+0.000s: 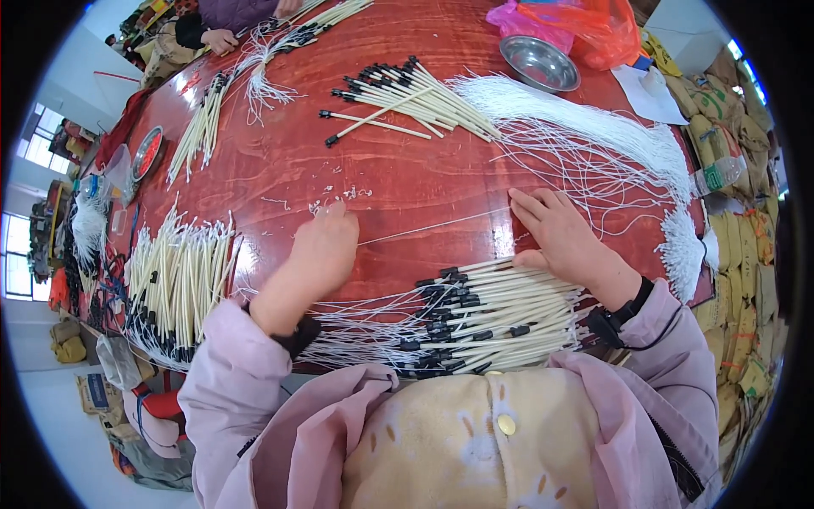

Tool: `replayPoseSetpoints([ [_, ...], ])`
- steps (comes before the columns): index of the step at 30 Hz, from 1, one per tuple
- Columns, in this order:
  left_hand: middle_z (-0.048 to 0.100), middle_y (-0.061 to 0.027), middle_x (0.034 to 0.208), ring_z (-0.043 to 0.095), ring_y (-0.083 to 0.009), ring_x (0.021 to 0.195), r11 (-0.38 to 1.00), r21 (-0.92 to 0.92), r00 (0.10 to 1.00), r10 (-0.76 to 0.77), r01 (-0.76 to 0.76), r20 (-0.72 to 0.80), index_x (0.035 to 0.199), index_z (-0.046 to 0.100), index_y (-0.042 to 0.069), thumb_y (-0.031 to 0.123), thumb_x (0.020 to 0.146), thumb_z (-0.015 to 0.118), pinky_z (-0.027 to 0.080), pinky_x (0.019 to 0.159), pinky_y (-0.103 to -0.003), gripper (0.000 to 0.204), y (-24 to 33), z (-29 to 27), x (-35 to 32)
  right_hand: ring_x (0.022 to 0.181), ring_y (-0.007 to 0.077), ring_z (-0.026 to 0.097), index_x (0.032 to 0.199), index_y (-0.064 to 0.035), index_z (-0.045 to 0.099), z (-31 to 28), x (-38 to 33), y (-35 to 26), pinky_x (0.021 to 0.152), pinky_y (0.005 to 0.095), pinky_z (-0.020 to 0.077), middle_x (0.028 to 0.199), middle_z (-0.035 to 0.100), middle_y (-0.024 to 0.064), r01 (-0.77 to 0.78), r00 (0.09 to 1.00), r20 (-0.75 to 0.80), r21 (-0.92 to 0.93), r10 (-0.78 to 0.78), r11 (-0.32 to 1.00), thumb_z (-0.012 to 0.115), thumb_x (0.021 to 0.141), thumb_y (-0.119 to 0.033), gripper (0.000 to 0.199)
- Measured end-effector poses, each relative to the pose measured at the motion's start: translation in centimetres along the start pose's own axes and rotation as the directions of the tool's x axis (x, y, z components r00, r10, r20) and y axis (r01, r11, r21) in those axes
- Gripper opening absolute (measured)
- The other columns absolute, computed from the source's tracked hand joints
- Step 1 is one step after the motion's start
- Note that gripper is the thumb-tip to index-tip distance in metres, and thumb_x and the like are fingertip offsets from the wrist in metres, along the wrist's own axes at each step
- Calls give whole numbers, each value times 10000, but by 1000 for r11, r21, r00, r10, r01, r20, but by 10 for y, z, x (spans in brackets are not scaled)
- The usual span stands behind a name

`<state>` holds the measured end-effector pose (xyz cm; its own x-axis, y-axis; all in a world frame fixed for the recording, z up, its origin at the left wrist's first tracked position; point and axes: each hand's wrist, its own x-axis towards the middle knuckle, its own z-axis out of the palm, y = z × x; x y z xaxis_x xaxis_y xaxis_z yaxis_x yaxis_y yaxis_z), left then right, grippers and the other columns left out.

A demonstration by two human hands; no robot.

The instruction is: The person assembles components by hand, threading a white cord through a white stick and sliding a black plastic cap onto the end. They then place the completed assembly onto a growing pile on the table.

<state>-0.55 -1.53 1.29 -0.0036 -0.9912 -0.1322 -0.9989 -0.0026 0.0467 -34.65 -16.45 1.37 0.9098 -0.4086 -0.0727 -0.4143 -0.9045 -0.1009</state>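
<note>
A thin white cord (437, 228) is stretched across the red table between my two hands. My left hand (326, 246) is closed on its left end, with the fingertips turned away from view. At the cord's other end lies my right hand (555, 233), its fingers stretched out and the fingertips by the cord; whether they press on it I cannot tell. Just below my right hand is a pile of cream sticks (517, 310) with black end caps and white cords trailing left. Small white scraps (339, 199) are scattered beyond my left hand.
Farther off lie loose capped sticks (407, 97), a long bundle of white cords (585, 127) and a metal bowl (540, 64). Another stick pile (182, 271) stands at left, near a bowl of red bits (148, 154). A co-worker's hand (220, 41) is across the table.
</note>
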Motion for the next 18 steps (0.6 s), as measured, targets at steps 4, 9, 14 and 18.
replayPoseSetpoints([
  [4,610,-194,1146,614,-383,1100,990,-132,985,27,-50,-170,1066,607,28,230,852,708,532,888,-495,311,-11,-24,72,1258,390,446,1346,108,534,3,0,1,1101,472,362,1502,457,195,21,999,-29,-1,-21,1000,630,816,-602,891],
  [9,655,-189,1035,652,-364,1007,993,-54,873,63,-102,-484,1017,583,18,144,893,611,544,829,-465,178,-6,6,197,1227,392,463,1311,125,547,2,5,-1,1081,478,374,1486,464,215,22,999,-39,25,-21,999,625,804,-632,915],
  [14,652,-174,965,668,-350,956,996,-25,865,63,-86,-498,1023,574,6,109,896,574,553,780,-459,164,5,12,218,1205,394,479,1287,133,559,7,3,1,1071,477,382,1464,482,221,21,998,-66,51,-18,998,628,802,-631,907],
  [18,626,-158,938,668,-347,947,989,52,847,147,-141,-510,1046,569,25,81,871,600,554,746,-468,187,11,5,207,1185,396,491,1278,132,568,8,3,0,1065,480,387,1437,503,226,30,994,-110,54,-24,998,633,801,-628,900],
])
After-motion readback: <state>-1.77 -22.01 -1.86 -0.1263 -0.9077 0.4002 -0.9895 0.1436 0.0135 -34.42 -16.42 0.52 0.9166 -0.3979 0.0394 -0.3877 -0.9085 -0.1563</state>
